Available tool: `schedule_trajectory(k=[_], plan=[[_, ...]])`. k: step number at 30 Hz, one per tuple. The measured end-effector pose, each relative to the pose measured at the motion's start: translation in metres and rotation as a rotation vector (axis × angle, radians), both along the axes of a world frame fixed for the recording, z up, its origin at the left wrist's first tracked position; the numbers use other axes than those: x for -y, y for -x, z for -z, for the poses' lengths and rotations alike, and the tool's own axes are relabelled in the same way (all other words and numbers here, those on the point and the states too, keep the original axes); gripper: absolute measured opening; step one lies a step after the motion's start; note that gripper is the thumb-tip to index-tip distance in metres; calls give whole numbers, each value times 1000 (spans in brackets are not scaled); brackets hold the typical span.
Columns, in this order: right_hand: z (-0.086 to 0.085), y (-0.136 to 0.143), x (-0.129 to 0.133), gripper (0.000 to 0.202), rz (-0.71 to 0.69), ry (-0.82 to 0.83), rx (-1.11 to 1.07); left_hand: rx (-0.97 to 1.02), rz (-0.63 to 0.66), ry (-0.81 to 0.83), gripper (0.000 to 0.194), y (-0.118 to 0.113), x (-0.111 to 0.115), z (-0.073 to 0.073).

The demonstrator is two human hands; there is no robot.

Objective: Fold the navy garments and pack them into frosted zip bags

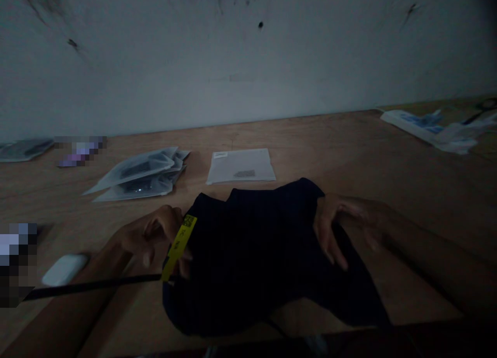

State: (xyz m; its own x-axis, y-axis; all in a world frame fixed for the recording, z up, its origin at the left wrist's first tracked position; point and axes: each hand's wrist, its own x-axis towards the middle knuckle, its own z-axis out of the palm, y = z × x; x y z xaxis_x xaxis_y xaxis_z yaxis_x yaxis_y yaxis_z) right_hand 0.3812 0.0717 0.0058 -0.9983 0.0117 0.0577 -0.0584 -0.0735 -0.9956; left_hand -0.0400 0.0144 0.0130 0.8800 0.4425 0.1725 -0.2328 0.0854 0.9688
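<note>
A dark navy cloth [248,254] lies spread near the front edge of the wooden table [310,145]. My left hand [157,239] is at its left edge, fingers curled, some passing behind a yellow label strip with a printed code [179,246]; a dark cord runs left from the strip. At the cloth's right side, my right hand [336,226] has its fingers bent over the fabric, gripping its edge. Beyond the cloth rests a flat white pouch [243,166] with small print.
Frosted bags with dark contents [142,174] are stacked at the left, with another bag [25,149] farther left. A white rounded case [65,270] sits beside my left forearm. White and blue plastic packaging [430,130] lies at the back right, before the wall.
</note>
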Motion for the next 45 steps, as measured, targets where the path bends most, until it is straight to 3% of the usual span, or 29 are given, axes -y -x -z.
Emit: schedule_trajectory(k=[2,5,8,10,13,16,20,24,31,38,42,45], plan=[[0,7,1,57,54,-31,40,-203,18,3,45,-2,0,-1],[5,17,5,43,479,-149,106,-394,-292,-281,37,-11,-4,0],[13,25,8,32,874,-467,224,-607,-483,-738,28,-24,-7,5],[16,28,9,28,978,-774,239,-720,-535,-942,29,-28,-6,10],[20,29,10,23,957,-1186,157,-825,-608,-1132,35,-28,-1,14],[22,26,15,33,874,-1418,161,-851,-636,-1287,45,-30,6,15],[25,26,25,63,750,-1570,285,-888,-426,-1346,72,-42,13,14],[27,31,32,82,637,-1539,327,-995,-228,-1296,85,-44,9,16],[28,31,29,83,591,-1482,368,-983,-238,-1274,90,-26,-8,18],[22,35,35,87,645,-1457,124,-853,-293,-1268,96,-44,8,11],[21,38,38,93,580,-1416,291,-892,-209,-1242,99,-47,7,15],[23,37,35,91,557,-1414,365,-905,-215,-1212,99,-41,1,19]])
